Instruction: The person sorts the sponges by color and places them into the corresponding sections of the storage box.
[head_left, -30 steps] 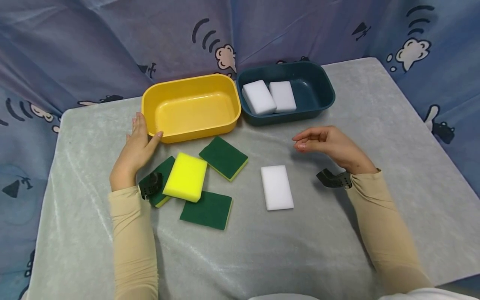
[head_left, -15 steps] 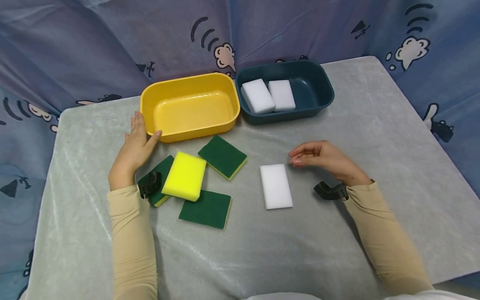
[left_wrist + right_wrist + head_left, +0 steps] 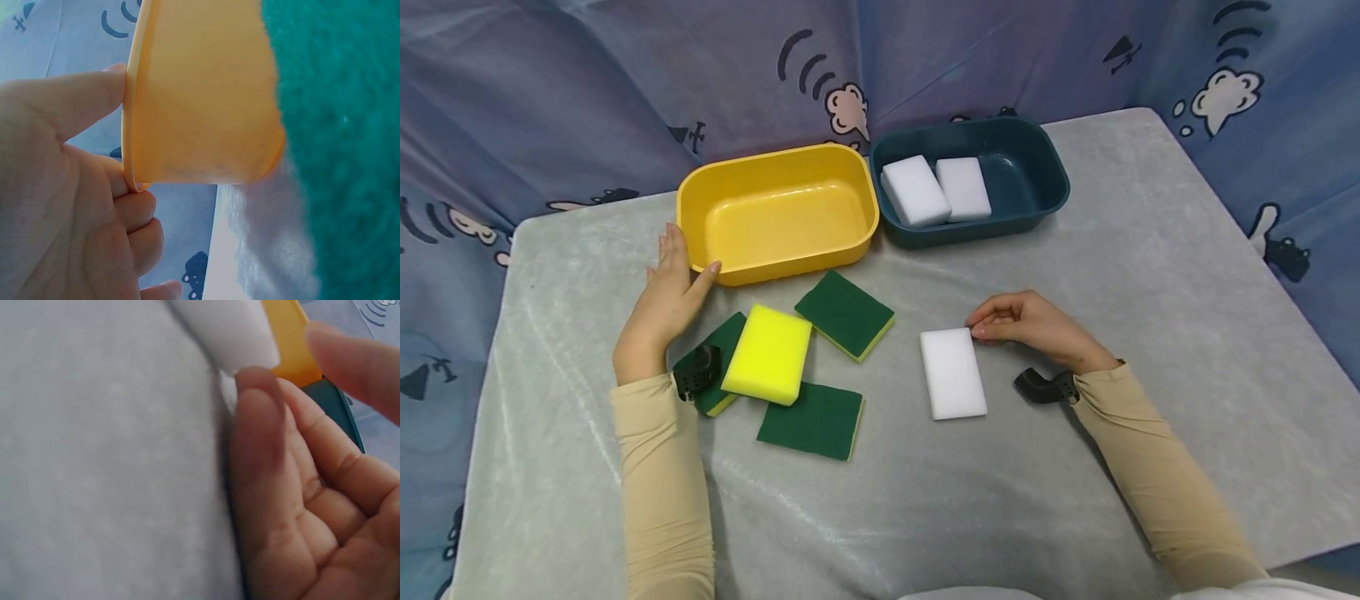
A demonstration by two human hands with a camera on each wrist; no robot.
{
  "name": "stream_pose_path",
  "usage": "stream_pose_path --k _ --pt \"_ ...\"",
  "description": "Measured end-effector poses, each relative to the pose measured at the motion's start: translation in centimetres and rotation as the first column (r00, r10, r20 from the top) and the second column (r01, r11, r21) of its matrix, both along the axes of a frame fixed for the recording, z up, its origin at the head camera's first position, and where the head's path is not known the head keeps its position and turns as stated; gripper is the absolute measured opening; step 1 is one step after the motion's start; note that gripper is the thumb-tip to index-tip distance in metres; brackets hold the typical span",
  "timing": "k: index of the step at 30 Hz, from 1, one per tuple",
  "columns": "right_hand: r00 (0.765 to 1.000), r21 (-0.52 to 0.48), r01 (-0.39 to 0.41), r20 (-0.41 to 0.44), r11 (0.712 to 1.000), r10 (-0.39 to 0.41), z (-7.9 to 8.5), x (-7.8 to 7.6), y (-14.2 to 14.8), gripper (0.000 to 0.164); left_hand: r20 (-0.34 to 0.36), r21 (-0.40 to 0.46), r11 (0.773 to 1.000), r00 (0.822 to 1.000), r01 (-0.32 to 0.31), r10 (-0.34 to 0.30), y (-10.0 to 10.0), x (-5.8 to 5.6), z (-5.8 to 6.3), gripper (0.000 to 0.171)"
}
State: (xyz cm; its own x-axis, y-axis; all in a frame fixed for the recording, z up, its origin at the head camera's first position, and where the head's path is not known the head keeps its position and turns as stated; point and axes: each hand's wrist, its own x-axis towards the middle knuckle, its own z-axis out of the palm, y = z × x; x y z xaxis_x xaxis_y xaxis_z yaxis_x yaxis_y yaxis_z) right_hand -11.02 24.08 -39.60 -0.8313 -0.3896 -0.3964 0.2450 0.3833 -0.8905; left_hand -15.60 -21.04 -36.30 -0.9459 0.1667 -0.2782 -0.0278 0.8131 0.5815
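My left hand point(image 3: 664, 296) rests against the near left corner of a yellow basin point(image 3: 778, 268). Its fingers lie straight along the outer side, and the thumb touches the rim point(image 3: 130, 119) in the left wrist view. My right hand point(image 3: 1033, 325) is beside a white sponge point(image 3: 953, 375) lying on the table, fingertips right at its upper right corner. In the right wrist view the thumb stands apart from the fingers point(image 3: 262, 437) near the sponge's end point(image 3: 234, 337). Two more white sponges point(image 3: 916, 192) lie in a dark teal basin point(image 3: 1026, 223).
Left of the white sponge lie several green and yellow scouring sponges: one green side up point(image 3: 846, 315), one near the front point(image 3: 812, 421), one partly under the left wrist point(image 3: 722, 333). A sponge yellow side up point(image 3: 769, 354) overlaps two of them. A patterned curtain point(image 3: 962, 58) hangs behind the table.
My right hand has moved down and left from near the teal basin to the corner of the white sponge. My left hand has stayed at the yellow basin.
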Motion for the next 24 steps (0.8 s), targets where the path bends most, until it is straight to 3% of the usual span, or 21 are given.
stream_pose_path --k 9,24 --pt "1.0 0.078 0.001 -0.031 0.997 0.002 0.31 0.26 -0.65 0.026 0.0 0.009 1.0 1.0 0.005 -0.005 0.07 0.1 0.24 0.081" --pt "0.997 0.099 -0.009 -0.081 0.995 0.017 -0.08 0.34 -0.87 0.02 0.0 0.009 1.0 1.0 -0.001 0.001 0.06 0.1 0.28 0.081"
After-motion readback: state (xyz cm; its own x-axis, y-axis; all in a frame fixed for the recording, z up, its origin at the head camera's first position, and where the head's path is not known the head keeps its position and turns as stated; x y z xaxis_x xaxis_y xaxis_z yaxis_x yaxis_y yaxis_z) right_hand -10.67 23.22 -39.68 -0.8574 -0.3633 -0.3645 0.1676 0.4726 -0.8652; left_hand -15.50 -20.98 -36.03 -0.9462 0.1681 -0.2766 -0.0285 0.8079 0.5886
